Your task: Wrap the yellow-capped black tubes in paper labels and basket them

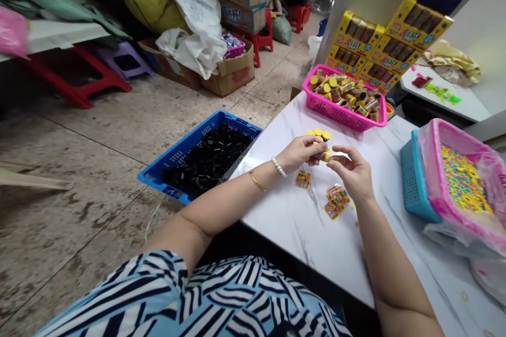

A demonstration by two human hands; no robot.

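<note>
My left hand [306, 150] holds a small yellow-capped tube [326, 155] over the white marbled table [292, 226]. At the tube's yellow end, the thumb and fingertips of my right hand [353, 168] come together; whether they press on the cap is hard to see. Just beyond my left hand stand several more yellow-capped tubes [321, 134]. A single printed label card [303, 179] lies below the left hand. Under the right hand is a loose pile of similar cards [336, 201].
A pink basket [343, 117] of tubes sits at the table's far end, before stacked yellow display boxes [358, 31]. At right stands a pink lined basket [438, 168] of colourful beads in a teal basket [415, 179]. A blue crate [158, 176] of black parts is left on the floor.
</note>
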